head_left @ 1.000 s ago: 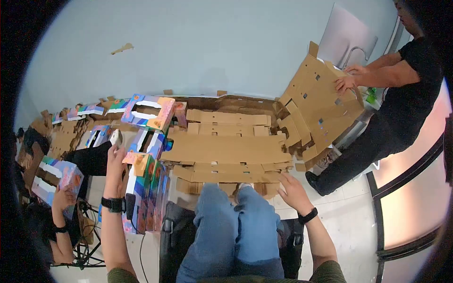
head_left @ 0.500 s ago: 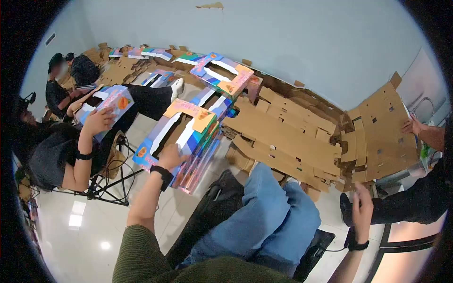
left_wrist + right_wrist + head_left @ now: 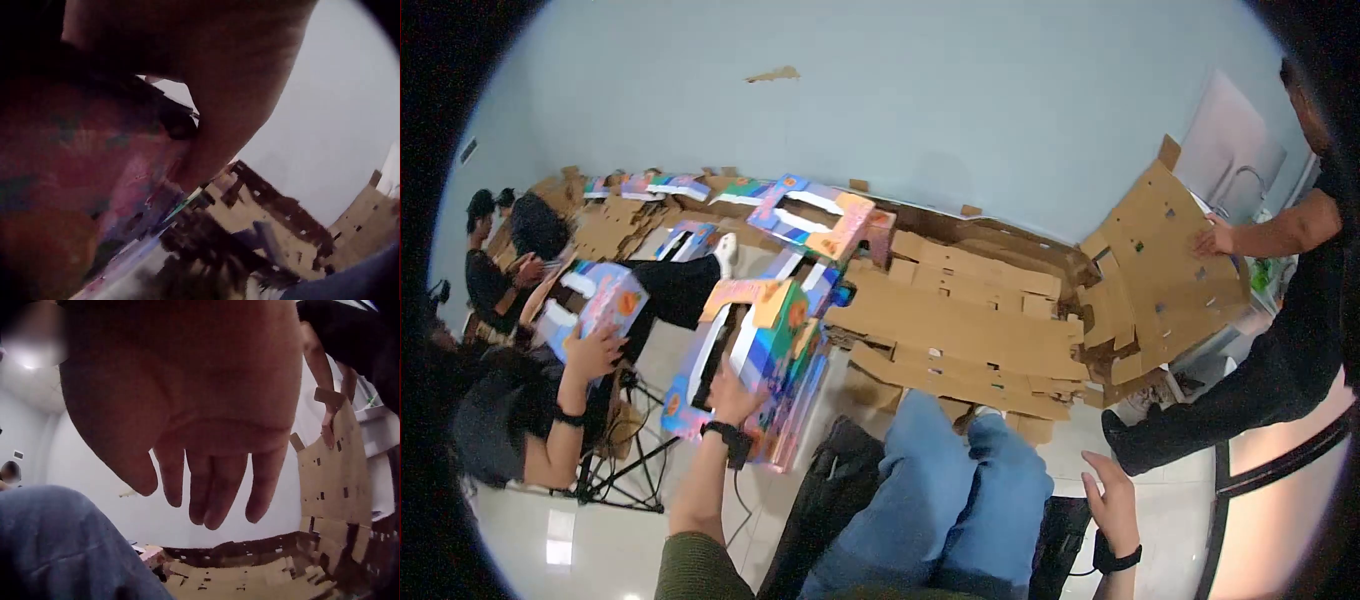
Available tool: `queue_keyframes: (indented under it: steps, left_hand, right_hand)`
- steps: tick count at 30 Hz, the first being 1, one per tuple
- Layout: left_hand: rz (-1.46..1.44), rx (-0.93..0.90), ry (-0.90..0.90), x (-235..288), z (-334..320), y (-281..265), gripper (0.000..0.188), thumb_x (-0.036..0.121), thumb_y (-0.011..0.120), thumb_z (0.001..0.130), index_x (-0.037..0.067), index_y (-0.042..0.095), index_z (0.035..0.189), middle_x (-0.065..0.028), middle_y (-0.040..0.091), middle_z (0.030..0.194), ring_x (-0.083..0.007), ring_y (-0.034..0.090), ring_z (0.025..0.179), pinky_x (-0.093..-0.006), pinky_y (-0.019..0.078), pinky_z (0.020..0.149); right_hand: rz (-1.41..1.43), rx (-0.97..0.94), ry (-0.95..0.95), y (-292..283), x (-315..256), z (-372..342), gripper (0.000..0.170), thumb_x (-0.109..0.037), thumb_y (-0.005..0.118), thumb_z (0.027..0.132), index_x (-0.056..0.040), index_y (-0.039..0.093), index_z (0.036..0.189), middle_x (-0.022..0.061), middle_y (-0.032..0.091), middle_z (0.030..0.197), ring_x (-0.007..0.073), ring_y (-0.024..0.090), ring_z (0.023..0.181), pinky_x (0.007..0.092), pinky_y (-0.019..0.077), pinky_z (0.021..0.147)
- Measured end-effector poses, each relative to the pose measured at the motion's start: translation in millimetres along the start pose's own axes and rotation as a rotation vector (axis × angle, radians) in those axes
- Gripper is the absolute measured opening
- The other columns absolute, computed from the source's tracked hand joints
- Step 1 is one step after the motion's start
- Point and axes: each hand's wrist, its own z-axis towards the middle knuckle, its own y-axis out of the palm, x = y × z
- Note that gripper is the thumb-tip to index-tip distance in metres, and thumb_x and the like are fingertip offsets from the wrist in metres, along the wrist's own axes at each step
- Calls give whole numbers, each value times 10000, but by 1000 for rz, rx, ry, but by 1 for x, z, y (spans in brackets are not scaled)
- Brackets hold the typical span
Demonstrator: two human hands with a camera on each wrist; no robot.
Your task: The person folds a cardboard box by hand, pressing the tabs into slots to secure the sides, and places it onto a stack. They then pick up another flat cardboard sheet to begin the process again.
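My left hand (image 3: pixel 735 395) is at the near side of the top printed cardboard box (image 3: pixel 775 295) in a stack left of my knees. In the left wrist view, the thumb (image 3: pixel 215 140) lies against the box's colourful side (image 3: pixel 69 181), while most fingers are hidden behind the wall; the hand grips this edge. A large flat brown cardboard sheet (image 3: pixel 960 320) lies in front of my knees. My right hand (image 3: pixel 1112 505) hovers right of my legs, holding nothing. Its fingers (image 3: pixel 212 494) extend loosely in the right wrist view.
At right, a standing person (image 3: pixel 1260 350) holds up a cardboard sheet (image 3: pixel 1170 270). Another person's hand (image 3: pixel 590 350) touches a printed box (image 3: pixel 605 295) at left, beside a black tripod stand (image 3: pixel 625 440). Another printed box (image 3: pixel 850 225) stands behind my stack.
My left hand has come down from above the stack onto the top box's near edge. My right hand has left the flat sheet's right edge and drawn back. The head view has swung left, then partly back.
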Motion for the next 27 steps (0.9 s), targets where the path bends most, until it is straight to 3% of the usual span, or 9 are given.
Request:
queue_keyframes:
  steps: [5,9,12,15,18,19,22,24,27]
  left_hand:
    - [-146,183,258,17,-17,-51,1254,426,884,682,31,139,1611,-324,517,1372,-490,502,1285,-535,403,1097]
    - [-158,306,678,74,-80,-126,1192,371,860,716,-7,160,1604,-267,516,1322,-452,499,1207,-542,384,1055]
    - [-117,245,1014,102,-119,-157,1193,312,892,678,-25,203,1591,-274,470,1383,-452,448,1277,-510,338,1112]
    - [-109,55,1190,136,-180,-181,1207,263,914,639,-27,222,1584,-278,452,1391,-465,431,1287,-513,327,1119]
    - [-110,-89,1375,151,-221,-175,1187,267,913,641,-27,244,1576,-271,483,1287,-444,470,1198,-512,369,1037]
    - [-86,-129,1428,156,-231,-173,1183,279,914,644,-28,251,1574,-269,487,1275,-439,477,1181,-511,371,1026]
    - [-81,-306,1520,162,-254,-159,1175,314,908,666,-23,251,1580,-272,487,1280,-446,479,1199,-524,358,1034]
    - [-86,-427,1542,167,-262,-151,1151,323,892,699,-8,241,1589,-279,479,1297,-461,464,1245,-533,343,1060]
    - [-17,-428,1610,171,-249,-157,1126,327,877,725,8,238,1595,-282,469,1327,-471,451,1271,-545,328,1081]
  right_hand:
    - [38,46,-105,-3,-13,-9,314,-100,656,937,-39,670,1245,190,692,1227,387,649,1139,444,517,987]
    - [0,98,-188,-13,-36,-31,422,-122,688,921,-52,619,1332,175,643,1335,368,621,1200,431,508,1018]
    - [-57,188,-189,-31,-58,-51,578,-151,721,907,-88,518,1445,192,513,1489,386,543,1309,434,471,1075]
    - [-75,340,-228,-46,-72,-73,746,-246,788,874,-132,427,1516,220,383,1577,430,432,1409,489,410,1133]
    - [-43,418,-366,-56,-82,-97,869,-362,840,819,-156,395,1536,254,326,1597,469,357,1450,562,358,1154]
    - [-33,436,-406,-57,-85,-102,895,-433,853,781,-166,423,1520,220,361,1593,466,349,1455,591,337,1157]
    - [-272,165,-477,-70,-94,-118,846,-440,843,787,-176,465,1496,178,404,1580,439,367,1453,578,323,1168]
    - [-231,81,-445,-68,-80,-129,797,-437,828,800,-187,503,1483,141,447,1557,406,413,1430,561,330,1168]
    - [-215,-25,-405,-71,-80,-137,784,-441,811,816,-183,505,1491,149,441,1557,406,424,1421,554,341,1161]
